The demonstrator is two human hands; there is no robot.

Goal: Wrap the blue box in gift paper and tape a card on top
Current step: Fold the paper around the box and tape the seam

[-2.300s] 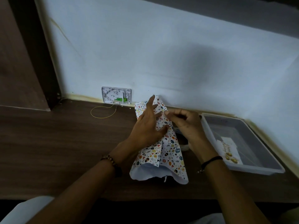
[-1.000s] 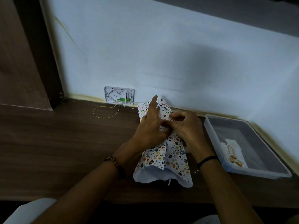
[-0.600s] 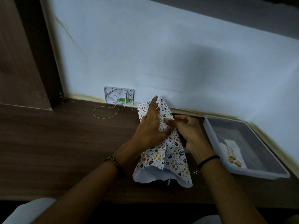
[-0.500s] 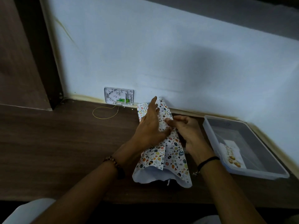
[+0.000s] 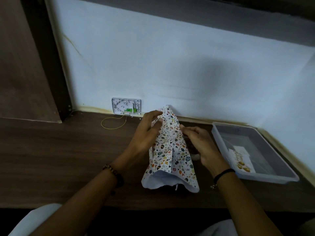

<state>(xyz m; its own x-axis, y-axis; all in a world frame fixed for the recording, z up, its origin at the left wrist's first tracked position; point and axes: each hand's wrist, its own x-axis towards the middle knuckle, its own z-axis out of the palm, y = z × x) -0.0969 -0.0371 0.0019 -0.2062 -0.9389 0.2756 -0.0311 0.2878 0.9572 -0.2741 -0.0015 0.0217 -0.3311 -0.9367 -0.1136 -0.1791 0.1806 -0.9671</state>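
Left of the tray (image 5: 265, 178), the left hand (image 5: 144, 135) lies spread on the paper (image 5: 172, 150) while the right hand (image 5: 201, 145) pinches its side, likely keeping the folds shut.

Left hand (image 5: 148, 133) holds its fingers straight and spread; right hand (image 5: 200, 144) curls its fingers inward.

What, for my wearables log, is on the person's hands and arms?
The left hand has a dark brown beaded bracelet at its wrist. The right hand has a thin black band there, with a small charm hanging. Both forearms are sleeveless.
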